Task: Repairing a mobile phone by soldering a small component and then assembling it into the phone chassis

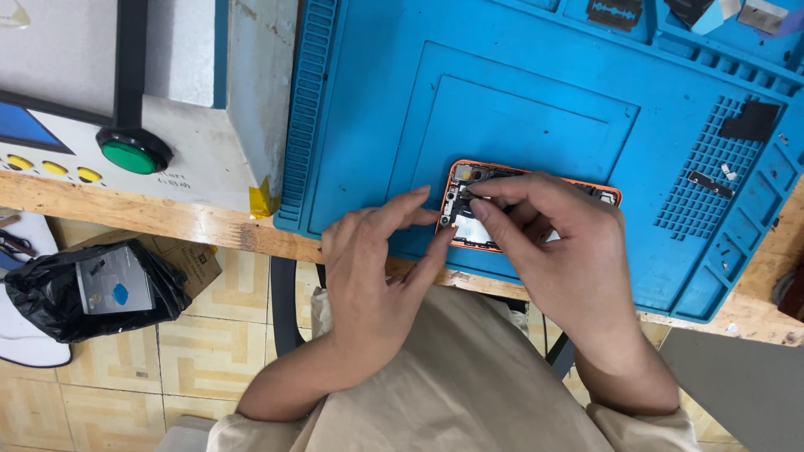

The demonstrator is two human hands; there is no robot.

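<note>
An opened phone with an orange frame (462, 168) lies on the blue work mat (511, 109) near the bench's front edge, its insides facing up. My left hand (373, 276) touches the phone's left end, fingertips on the frame's edge. My right hand (557, 251) covers the phone's middle and right part, thumb and forefinger pinched together over a small part near the top left corner. What sits between those fingertips is too small to make out.
Small dark parts (749, 121) and a thin strip (709, 183) lie on the mat's gridded right side, more pieces in the top trays (615, 12). A machine with a green round button (130, 155) stands left. A black bag (92, 289) sits on the floor.
</note>
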